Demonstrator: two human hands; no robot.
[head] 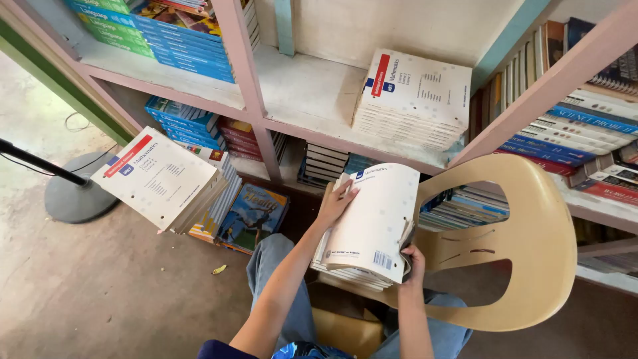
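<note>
A stack of thin white booklets [375, 223] rests on the seat edge of a tan plastic chair [531, 246]. My left hand [335, 203] lies flat on the stack's far left corner. My right hand [411, 260] grips the near right corner, pinching the top booklets at their punched edge. A matching pile of white booklets [415, 96] lies on the middle shelf above. Another such pile [163, 179] sits tilted on books at the left.
Pink wooden shelves [299, 93] hold blue book sets [169, 40] and rows of books at right [585, 126]. A picture-cover book [256, 216] leans on the floor. A round stand base [76, 196] sits at left. A brown box [342, 332] is between my knees.
</note>
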